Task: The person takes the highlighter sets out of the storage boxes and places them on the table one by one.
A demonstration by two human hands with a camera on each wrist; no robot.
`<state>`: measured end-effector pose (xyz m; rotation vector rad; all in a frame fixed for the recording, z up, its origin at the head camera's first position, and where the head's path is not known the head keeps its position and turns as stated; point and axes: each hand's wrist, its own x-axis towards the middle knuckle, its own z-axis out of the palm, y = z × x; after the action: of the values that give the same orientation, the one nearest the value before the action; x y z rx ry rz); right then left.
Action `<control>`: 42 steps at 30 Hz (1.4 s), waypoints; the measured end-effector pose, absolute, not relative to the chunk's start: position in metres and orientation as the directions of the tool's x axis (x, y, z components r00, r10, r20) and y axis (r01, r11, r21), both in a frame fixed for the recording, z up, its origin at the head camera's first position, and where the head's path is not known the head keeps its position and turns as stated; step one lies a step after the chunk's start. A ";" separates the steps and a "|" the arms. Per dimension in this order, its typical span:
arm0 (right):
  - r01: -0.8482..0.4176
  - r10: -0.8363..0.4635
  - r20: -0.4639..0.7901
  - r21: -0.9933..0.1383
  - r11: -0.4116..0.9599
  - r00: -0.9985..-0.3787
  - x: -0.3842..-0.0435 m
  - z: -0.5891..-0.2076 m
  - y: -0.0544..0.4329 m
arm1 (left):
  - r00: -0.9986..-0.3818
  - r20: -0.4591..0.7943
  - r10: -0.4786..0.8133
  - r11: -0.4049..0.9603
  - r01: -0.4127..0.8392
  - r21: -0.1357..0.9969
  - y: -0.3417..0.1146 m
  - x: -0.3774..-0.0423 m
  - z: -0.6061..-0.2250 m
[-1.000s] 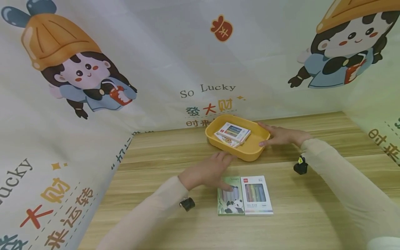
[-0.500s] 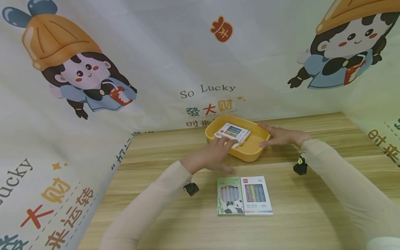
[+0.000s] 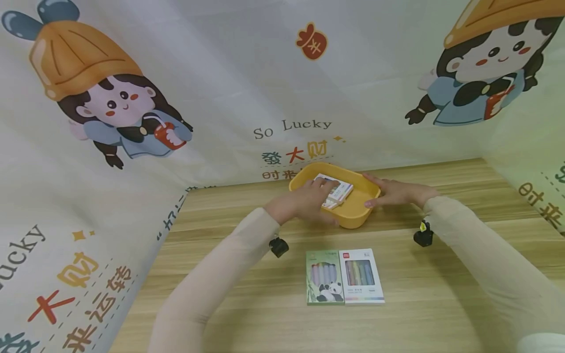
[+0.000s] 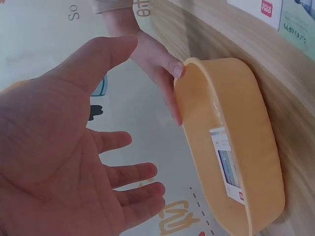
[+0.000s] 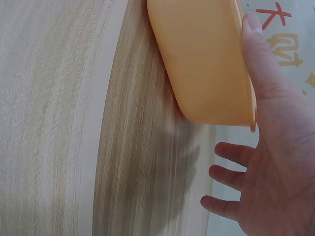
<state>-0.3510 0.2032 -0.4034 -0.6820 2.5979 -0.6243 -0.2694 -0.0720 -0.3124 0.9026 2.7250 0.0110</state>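
In the head view, my left hand hovers over the near left side of a yellow plastic bin. Its fingers are spread with nothing in them, as the left wrist view also shows. Inside the bin lie a white box of coloured sticks and another flat box beneath it, partly covered by my hand. At the bin's right end, my right hand holds the rim between thumb and index finger; its other fingers hang free of the wall in the right wrist view.
A green panda box and a white box of coloured sticks lie side by side on the wooden table, in front of the bin. A printed cloth stands behind and at both sides.
My left hand has moved from above the green panda box forward to over the bin, its fingers reaching past the near rim. My right hand stays at the bin's right end.
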 end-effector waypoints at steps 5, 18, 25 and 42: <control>-0.356 -0.530 -0.251 -0.506 0.785 -0.810 -0.352 -0.404 0.202 | -0.771 -0.286 0.569 0.818 0.567 0.100 -0.068 -0.276 -0.307; -0.348 -0.526 -0.257 -0.511 0.786 -0.811 -0.352 -0.405 0.202 | -0.785 -0.419 0.456 0.886 0.447 0.126 -0.061 -0.312 -0.300; -0.348 -0.526 -0.260 -0.510 0.787 -0.810 -0.351 -0.404 0.203 | -0.802 -0.454 0.388 0.916 0.389 0.095 -0.054 -0.323 -0.295; -0.355 -0.542 -0.254 -0.528 0.772 -0.801 -0.351 -0.403 0.205 | -0.786 -0.552 0.278 0.952 0.303 0.048 -0.038 -0.354 -0.289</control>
<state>-0.3514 0.2049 -0.4031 -0.6816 2.5705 -0.6533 -0.3536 -0.0377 -0.2894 0.4107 2.5225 -0.0575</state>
